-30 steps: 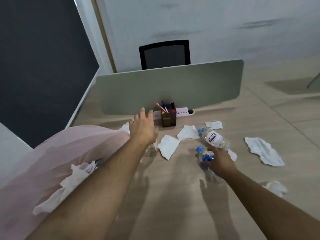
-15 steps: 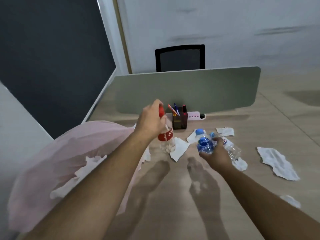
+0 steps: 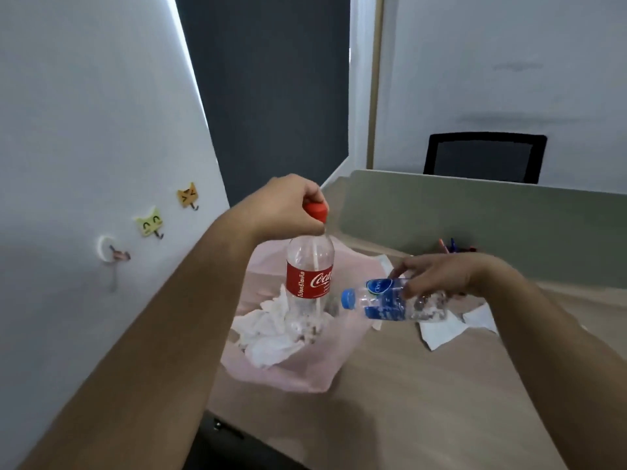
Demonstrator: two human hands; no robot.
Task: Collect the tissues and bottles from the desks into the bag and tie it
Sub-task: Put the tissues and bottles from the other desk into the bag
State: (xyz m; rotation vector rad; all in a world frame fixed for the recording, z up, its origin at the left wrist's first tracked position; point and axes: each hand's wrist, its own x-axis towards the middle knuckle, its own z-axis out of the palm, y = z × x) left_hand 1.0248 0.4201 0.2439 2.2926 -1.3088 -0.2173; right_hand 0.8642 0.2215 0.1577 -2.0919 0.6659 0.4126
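My left hand point(image 3: 285, 208) grips the red cap of an empty cola bottle point(image 3: 309, 276), which hangs upright above the open pink bag point(image 3: 305, 368). Crumpled white tissues point(image 3: 271, 334) lie inside the bag. My right hand point(image 3: 437, 273) holds water bottles with blue labels and blue caps point(image 3: 390, 301) sideways, caps pointing left at the bag's right edge; how many it holds is unclear. More tissues point(image 3: 441, 330) lie flat on the wooden desk point(image 3: 424, 401) under my right hand.
A grey-green divider panel point(image 3: 492, 228) runs along the desk's far side, with pens point(image 3: 451, 245) in front of it and a black chair point(image 3: 485, 157) behind. A white partition point(image 3: 84, 164) with cat-shaped hooks point(image 3: 149, 220) stands close on the left.
Both hands lifted their bottles off the desk and carried them left to the bag. The view swung left, so the bag now sits centre and the left partition fills the side.
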